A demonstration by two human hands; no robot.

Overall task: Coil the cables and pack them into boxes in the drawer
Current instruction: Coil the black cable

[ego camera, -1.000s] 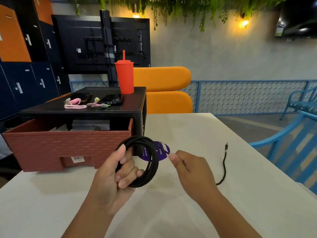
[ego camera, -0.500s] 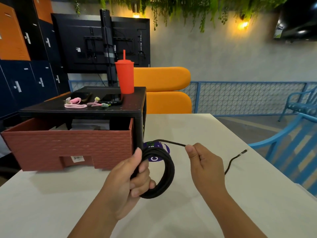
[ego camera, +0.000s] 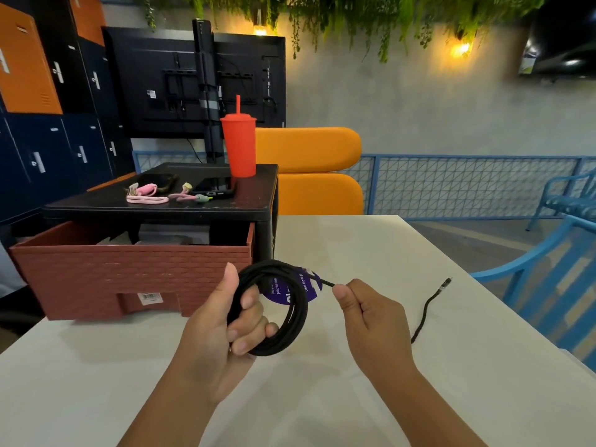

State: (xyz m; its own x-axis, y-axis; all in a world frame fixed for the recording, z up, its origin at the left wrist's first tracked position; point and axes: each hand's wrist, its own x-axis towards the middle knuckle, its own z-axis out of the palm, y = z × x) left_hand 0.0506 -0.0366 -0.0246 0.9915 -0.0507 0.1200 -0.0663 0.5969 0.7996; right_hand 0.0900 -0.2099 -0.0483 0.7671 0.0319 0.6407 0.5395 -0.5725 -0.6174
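Above table, left hand is gripping coil upright, right hand is pinching tail just right of it, slack is running farther right, so right hand is likely feeding 1 more loop.

The purple disc sits partly behind the black cable coil, and its white print is too small to read. Part of the cable's loose run is hidden behind the right hand. The contents of the brick-patterned drawer are mostly hidden under the black stand.
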